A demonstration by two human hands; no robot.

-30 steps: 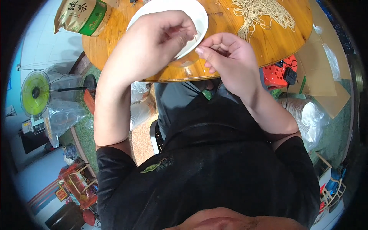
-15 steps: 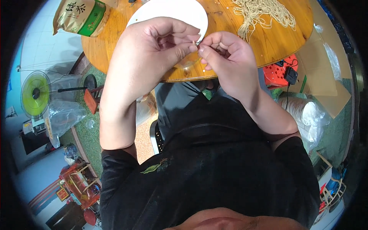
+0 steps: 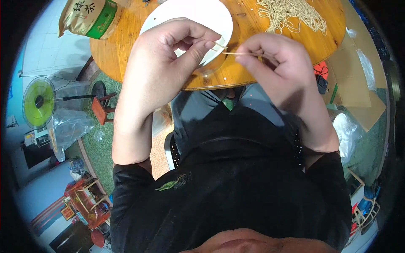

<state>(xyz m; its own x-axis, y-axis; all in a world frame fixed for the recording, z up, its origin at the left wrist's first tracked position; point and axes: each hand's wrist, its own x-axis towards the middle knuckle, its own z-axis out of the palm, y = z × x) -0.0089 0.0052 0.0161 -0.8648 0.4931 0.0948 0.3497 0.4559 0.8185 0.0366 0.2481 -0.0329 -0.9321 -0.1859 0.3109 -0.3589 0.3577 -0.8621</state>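
Note:
Over the near edge of a round wooden table (image 3: pixel 244 25), both my hands are closed in a pinch on thin beige cord (image 3: pixel 230 53). Between thumb and index finger, my left hand (image 3: pixel 168 55) holds a piece with short ends sticking out to the right. My right hand (image 3: pixel 278 57) pinches a strand that points left toward those ends. Whether the two pieces are joined, I cannot tell. Beneath my left hand lies a white round plate (image 3: pixel 198 12), partly covered. A loose heap of the same cord (image 3: pixel 295 14) rests at the table's far right.
A gold and green pouch (image 3: pixel 90 19) stands at the table's far left. On the floor to the left are a green fan (image 3: pixel 40 102) and a small wooden stool (image 3: pixel 101 110). Cardboard (image 3: pixel 354 71) and clear plastic wrap (image 3: pixel 348 135) lie to the right.
My right hand has moved right, away from my left, drawing a strand of cord into view between them. My left hand has barely moved; the plate has shifted slightly right.

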